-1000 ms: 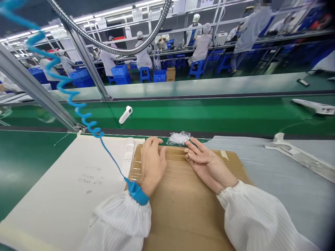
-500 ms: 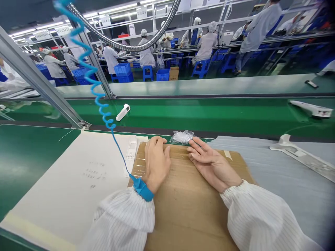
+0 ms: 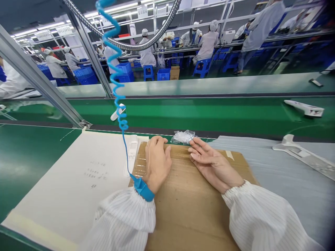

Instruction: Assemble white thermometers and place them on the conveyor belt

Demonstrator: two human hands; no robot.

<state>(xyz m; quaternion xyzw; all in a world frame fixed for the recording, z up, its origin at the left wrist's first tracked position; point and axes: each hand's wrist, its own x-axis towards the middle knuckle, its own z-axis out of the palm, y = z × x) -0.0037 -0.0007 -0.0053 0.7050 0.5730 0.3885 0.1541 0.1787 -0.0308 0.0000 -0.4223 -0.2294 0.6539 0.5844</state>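
My left hand lies palm down on the left part of a brown cardboard sheet. Its fingers bend toward the far edge, the thumb stands apart, and I see nothing held. A blue wrist strap circles that wrist, joined to a blue coiled cord. My right hand rests on its side over the cardboard, palm turned inward, fingers loosely spread and holding nothing. Just beyond its fingertips is a crumpled clear plastic bag. Left of the cardboard lies a white handheld housing on a white paper sheet.
A green conveyor belt runs across ahead, carrying a white device at left and another white device at right. A white housing part rests on grey foam sheeting. A metal post rises at left; people sit beyond.
The coiled cord has swung to the right. Both white devices on the belt have shifted slightly left. My hands stay in nearly the same pose on the cardboard.
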